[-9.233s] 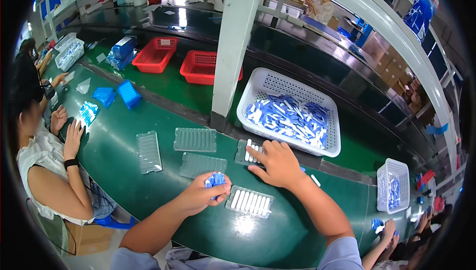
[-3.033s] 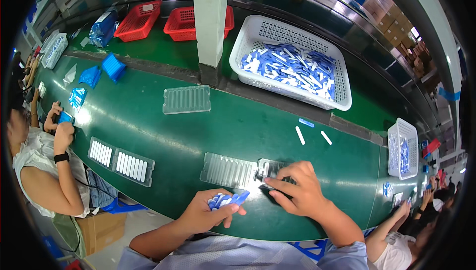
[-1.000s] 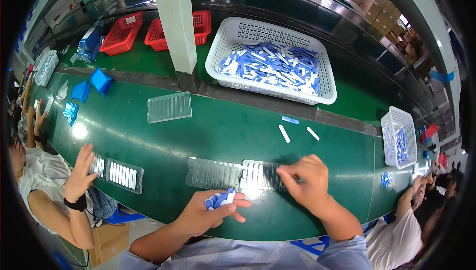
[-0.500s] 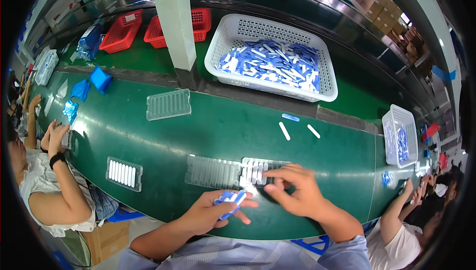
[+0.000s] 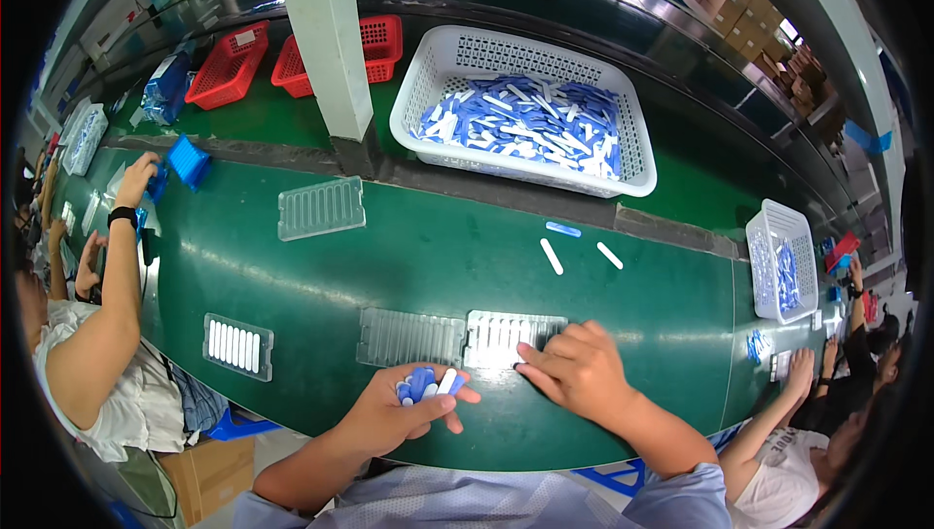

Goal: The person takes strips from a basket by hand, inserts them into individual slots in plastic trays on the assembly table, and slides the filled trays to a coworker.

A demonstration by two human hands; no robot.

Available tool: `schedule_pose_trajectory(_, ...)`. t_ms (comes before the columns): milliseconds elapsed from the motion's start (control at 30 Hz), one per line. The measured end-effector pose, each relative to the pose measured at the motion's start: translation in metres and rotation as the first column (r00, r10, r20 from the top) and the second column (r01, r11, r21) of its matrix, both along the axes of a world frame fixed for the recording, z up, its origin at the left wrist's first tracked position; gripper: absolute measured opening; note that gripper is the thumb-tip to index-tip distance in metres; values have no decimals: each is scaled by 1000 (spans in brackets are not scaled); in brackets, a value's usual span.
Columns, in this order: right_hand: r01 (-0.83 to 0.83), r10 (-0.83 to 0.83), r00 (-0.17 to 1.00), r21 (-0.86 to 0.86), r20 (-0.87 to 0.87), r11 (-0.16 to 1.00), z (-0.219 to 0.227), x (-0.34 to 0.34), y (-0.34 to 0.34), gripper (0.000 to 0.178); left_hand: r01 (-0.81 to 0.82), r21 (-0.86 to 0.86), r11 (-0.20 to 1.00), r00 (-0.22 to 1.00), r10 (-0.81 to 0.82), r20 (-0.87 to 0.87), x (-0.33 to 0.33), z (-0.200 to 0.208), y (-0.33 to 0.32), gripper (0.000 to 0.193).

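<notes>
My left hand (image 5: 391, 408) is closed around a bunch of small flat sticks (image 5: 424, 385), some blue and some white, palm turned up. Just right of it, my right hand (image 5: 584, 370) reaches over the near edge of a clear slotted plastic tray (image 5: 533, 323). Its thumb and forefinger come together in a pinch; anything between them is too small to make out. White sticks appear to lie in some slots of that tray, though glare blurs them. Against its left side rests another clear slotted tray (image 5: 411, 336), with no sticks visible in it.
A clear tray (image 5: 267, 359) with a row of white sticks lies left; another clear tray (image 5: 321, 210) lies farther back. Three loose sticks (image 5: 552, 257) are at centre right. A large white basket (image 5: 525, 171) of sticks stands behind, beside a pillar (image 5: 336, 52). Co-workers sit on both sides.
My left hand has turned, showing the bunch of sticks more upright. My right hand's fingers have drawn together at the tray's near edge. The co-worker at left has reached toward the blue packs.
</notes>
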State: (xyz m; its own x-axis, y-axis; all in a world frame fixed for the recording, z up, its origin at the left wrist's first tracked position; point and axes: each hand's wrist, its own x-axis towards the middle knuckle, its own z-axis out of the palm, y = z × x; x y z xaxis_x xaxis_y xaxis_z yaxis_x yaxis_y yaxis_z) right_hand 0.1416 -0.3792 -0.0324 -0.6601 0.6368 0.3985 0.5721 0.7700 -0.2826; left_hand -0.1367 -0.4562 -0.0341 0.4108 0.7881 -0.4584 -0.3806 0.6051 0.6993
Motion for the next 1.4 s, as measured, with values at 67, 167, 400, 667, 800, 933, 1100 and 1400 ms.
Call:
schedule_pose_trajectory(67,-16,23,999,-143,49,990,-2,0,-3,28,-26,-11,1000,1000,26,2,2,-3,0,37)
schedule_pose_trajectory(167,-65,69,998,-250,6,966,3,4,5,29,-56,-14,998,998,57,23,2,-6,-1,39)
schedule_pose_trajectory(400,-54,52,999,-216,-15,975,6,1,0,28,-44,-54,998,996,47,69,-1,1,0,42)
schedule_pose_trajectory(667,-87,-87,931,-446,-354,891,37,-35,-7,27,168,-33,985,984,-165,72,4,1,10,43)
schedule_pose_trajectory(800,-149,-239,869,-689,-434,710,22,-28,-8,11,283,43,958,959,-283,3,11,26,30,41)
schedule_pose_trajectory(933,-153,-484,605,-688,-633,709,14,-6,8,5,286,56,957,957,-282,-64,2,31,47,38)
schedule_pose_trajectory(1100,254,-356,921,-451,-157,856,26,8,24,9,274,-2,962,962,-274,-21,3,11,56,38)
schedule_pose_trajectory(1400,221,-224,973,-535,60,816,24,-10,42,14,255,-39,966,967,-255,4,-5,1,51,36)
